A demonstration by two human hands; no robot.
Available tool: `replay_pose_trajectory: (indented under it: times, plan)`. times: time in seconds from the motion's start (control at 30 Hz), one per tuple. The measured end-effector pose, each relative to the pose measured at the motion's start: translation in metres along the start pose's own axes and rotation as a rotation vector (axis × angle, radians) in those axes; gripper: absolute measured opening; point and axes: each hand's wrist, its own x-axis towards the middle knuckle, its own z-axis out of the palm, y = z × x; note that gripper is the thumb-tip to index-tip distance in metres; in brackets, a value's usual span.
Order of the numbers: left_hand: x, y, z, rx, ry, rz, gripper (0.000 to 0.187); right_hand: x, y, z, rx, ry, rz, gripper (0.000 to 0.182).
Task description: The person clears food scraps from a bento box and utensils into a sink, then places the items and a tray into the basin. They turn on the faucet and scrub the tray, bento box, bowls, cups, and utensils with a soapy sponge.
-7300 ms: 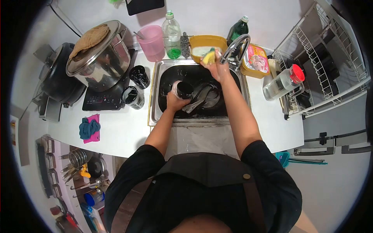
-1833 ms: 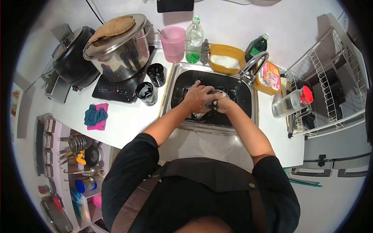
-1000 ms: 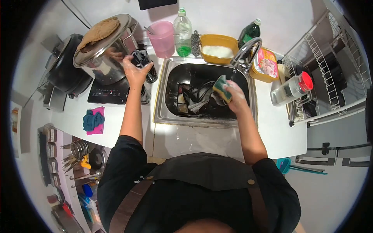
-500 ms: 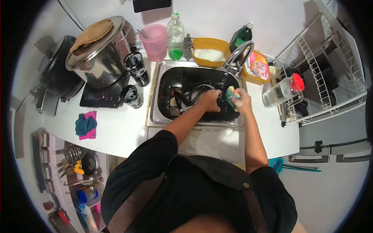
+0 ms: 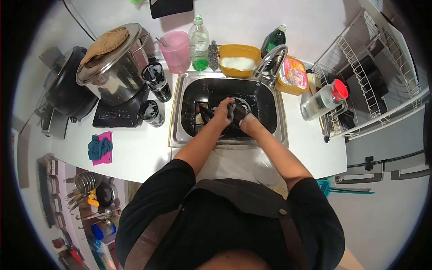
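Note:
My left hand (image 5: 222, 112) is in the sink (image 5: 216, 86), its fingers closed around a dark, soapy cup-like piece (image 5: 236, 113). The piece is partly covered by my hands. My right hand (image 5: 249, 123) is against its right side, with suds on the skin and its fingers hidden. The sponge does not show. Black dishes with white suds (image 5: 243, 102) lie behind and beneath my hands. Left of my left hand are more dark, wet items (image 5: 201, 116) that I cannot make out well.
The curved faucet (image 5: 275, 56) rises behind the sink. Two soapy dark glasses (image 5: 152, 113) stand to the left, near a large steel pot (image 5: 118, 76). Behind are a pink pitcher (image 5: 176, 54), soap bottle (image 5: 199, 45) and yellow tub (image 5: 240, 65). A red-lidded bottle (image 5: 325, 101) leans by the dish rack (image 5: 360, 67).
My right hand has moved left and toward my left hand, and the green-and-yellow sponge it held has gone out of sight. My left hand has shifted left.

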Motion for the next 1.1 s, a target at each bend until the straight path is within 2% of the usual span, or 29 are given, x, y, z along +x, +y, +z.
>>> replay_pose_trajectory:
  times: [0.07,0.1,0.17,0.27,0.3,0.33,0.4,0.43,0.53,0.57,0.67,0.7,0.73,0.8,0.83,0.9,0.93,0.97,1.0,1.07,1.1]
  plan:
    - [-0.006,0.002,0.006,0.010,-0.096,0.092,0.014,0.020,0.006,0.013,0.003,0.548,-0.290,0.037]
    - [-0.009,0.007,0.011,0.036,-0.152,0.141,0.018,0.025,0.002,0.013,0.104,0.488,-0.222,0.042]
    - [-0.016,0.023,0.019,0.038,-0.226,0.173,0.032,0.024,-0.001,-0.001,0.015,0.245,-0.210,0.037]
    - [0.001,0.037,0.005,0.052,-0.189,0.153,0.032,0.020,-0.015,-0.020,-0.104,-0.118,-0.195,0.029]
    - [0.016,0.036,-0.008,0.024,-0.150,0.204,0.029,0.023,-0.021,-0.027,-0.142,-0.228,-0.189,0.027]
    - [0.014,0.043,-0.011,0.021,-0.124,0.142,0.027,0.027,-0.025,-0.038,-0.186,-0.333,-0.183,0.026]
    - [0.006,0.045,-0.020,0.006,-0.066,0.002,0.024,0.017,-0.035,-0.058,-0.004,-0.390,-0.112,0.029]
    - [-0.005,0.043,-0.012,0.048,-0.164,-0.063,0.021,0.010,-0.038,-0.060,0.095,-0.429,-0.071,0.031]
    - [-0.019,0.036,-0.002,0.257,-0.191,-0.011,0.025,0.023,-0.015,-0.040,0.466,-0.278,0.198,0.038]
    - [-0.019,0.041,-0.007,0.325,-0.202,-0.065,0.033,0.022,-0.006,-0.041,0.726,-0.231,0.309,0.041]
    - [-0.033,0.059,-0.020,0.390,-0.365,-0.328,0.042,0.015,0.015,-0.046,1.339,-0.014,-0.048,0.049]
    - [-0.040,0.062,-0.023,0.389,-0.478,-0.325,0.052,0.015,0.021,-0.044,1.518,-0.099,-0.068,0.052]
    - [-0.040,0.062,-0.029,0.370,-0.577,-0.388,0.053,0.014,0.021,-0.048,1.635,-0.147,0.106,0.049]
    - [-0.035,0.060,-0.040,0.321,-0.779,-0.508,0.056,0.017,0.023,-0.059,1.455,0.010,0.125,0.032]
    - [-0.023,0.056,-0.048,0.394,-0.896,-0.482,0.057,0.024,0.024,-0.058,1.345,0.146,0.221,0.027]
    - [-0.030,0.039,-0.041,0.391,-0.729,-0.351,0.058,0.039,0.021,-0.050,1.108,0.412,0.404,0.024]
    - [-0.036,0.026,-0.035,0.388,-0.644,-0.290,0.058,0.041,0.016,-0.048,0.892,0.619,0.376,0.027]
    - [-0.047,0.016,-0.021,0.284,-0.503,-0.181,0.052,0.043,0.010,-0.046,0.667,0.814,0.345,0.030]
    - [-0.041,0.008,-0.016,0.110,-0.391,-0.157,0.048,0.044,0.005,-0.046,0.429,1.000,0.309,0.033]
    - [-0.026,-0.001,-0.009,-0.232,-0.164,-0.106,0.044,0.035,-0.010,-0.040,0.524,1.019,0.089,0.029]
    - [-0.024,0.005,-0.014,-0.230,-0.277,-0.122,0.042,0.029,-0.019,-0.036,0.508,0.987,-0.035,0.027]
